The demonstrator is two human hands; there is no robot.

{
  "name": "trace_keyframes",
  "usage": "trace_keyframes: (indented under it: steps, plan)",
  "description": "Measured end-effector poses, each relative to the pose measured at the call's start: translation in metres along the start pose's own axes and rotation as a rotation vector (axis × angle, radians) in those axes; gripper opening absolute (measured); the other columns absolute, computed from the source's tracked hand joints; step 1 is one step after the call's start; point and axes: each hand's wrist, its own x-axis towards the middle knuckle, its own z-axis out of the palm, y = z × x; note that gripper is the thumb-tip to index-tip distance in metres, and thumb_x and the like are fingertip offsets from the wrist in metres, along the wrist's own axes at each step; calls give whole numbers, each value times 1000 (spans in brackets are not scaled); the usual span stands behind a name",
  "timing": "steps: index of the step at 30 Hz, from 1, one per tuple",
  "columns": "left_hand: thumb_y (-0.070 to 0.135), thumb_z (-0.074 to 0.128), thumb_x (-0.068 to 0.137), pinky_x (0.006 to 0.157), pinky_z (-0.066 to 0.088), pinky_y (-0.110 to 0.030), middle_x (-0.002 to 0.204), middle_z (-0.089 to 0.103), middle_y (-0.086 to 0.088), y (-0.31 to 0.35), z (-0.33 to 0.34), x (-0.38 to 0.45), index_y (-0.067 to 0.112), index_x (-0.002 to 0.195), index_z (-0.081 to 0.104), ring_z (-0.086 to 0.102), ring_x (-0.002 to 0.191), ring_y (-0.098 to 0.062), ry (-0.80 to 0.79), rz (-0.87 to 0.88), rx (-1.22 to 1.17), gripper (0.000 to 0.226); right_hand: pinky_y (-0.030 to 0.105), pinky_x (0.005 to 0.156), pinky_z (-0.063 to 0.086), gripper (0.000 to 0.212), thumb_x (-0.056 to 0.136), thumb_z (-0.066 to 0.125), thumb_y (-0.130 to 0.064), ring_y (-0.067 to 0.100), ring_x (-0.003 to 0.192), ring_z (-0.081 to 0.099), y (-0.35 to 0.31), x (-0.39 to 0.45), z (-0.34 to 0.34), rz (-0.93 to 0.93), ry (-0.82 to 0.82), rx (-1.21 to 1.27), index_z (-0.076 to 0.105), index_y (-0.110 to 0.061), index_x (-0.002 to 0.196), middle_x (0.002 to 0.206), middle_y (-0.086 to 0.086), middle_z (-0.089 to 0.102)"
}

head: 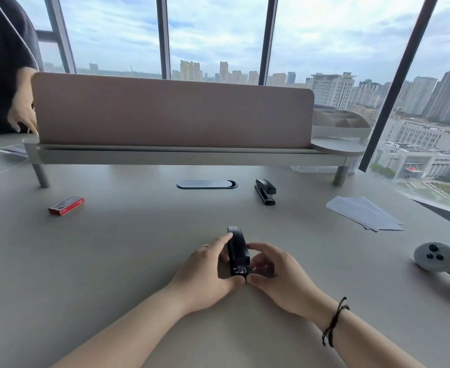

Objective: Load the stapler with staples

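Stapler (237, 251) clasped between left hand (205, 272) and right hand (274, 277); staple box (66, 205) closed.

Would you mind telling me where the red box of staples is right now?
The red staple box lies on the desk's left side, untouched, ahead and left of both hands and near the shelf's left leg.

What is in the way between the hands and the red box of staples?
Nothing visible. The red staple box lies alone on bare desk, far left of both the left hand and right hand, which hold the stapler.
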Motion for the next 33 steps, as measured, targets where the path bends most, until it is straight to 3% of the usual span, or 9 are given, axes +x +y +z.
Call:
trace_keyframes:
  steps: [4,8,11,15,20,25,30,33]
  plan:
    - [43,75,76,88,42,-24,117,63,7,2,15,42,35,151,30,58,112,-16,20,-44,-27,88,8,67,44,53,80,73,-12,-4,66,59,20,35,-8,40,63,11,61,-33,127,86,-11,73]
    - [46,65,75,94,50,-39,112,69,3,0,30,91,39,139,43,60,112,-25,65,-72,42,68,20,73,48,50,79,74,-11,12,80,67,38,77,-14,83,163,18,65,-30,124,87,-7,76]
    - [44,59,80,98,47,-42,112,71,3,1,39,126,37,135,47,58,113,-28,111,-82,109,57,18,70,46,44,81,71,-10,13,81,67,49,113,-21,110,242,6,67,-27,121,82,-10,74]
    - [43,57,85,100,43,-43,117,70,-2,-4,53,166,27,137,43,54,117,-30,136,-87,159,56,25,75,47,42,85,68,-19,13,83,66,58,151,-24,127,290,-22,65,-29,125,90,-10,73]
    - [43,58,84,100,42,-45,119,70,-3,-12,60,204,25,137,43,51,120,-30,141,-98,164,58,31,86,53,45,85,64,-21,18,101,69,69,173,-22,180,351,-65,62,-30,129,107,-10,76]
    - [43,62,80,97,47,-46,109,73,-2,-13,62,224,27,133,47,61,111,-30,151,-121,123,57,29,84,50,44,84,62,-16,19,109,68,74,180,-25,216,424,-51,64,-26,127,110,-8,78]
    - [39,67,81,99,48,-45,98,74,10,-10,59,224,30,136,48,66,104,-23,145,-132,68,58,30,86,51,39,85,61,-17,18,108,68,77,183,-24,246,446,-18,65,-24,123,109,-7,78]
    - [33,66,83,99,48,-45,98,74,11,-7,56,221,31,137,48,66,103,-22,138,-143,39,57,26,77,46,29,86,63,-17,20,101,69,75,180,-25,256,481,25,69,-19,114,102,-3,78]
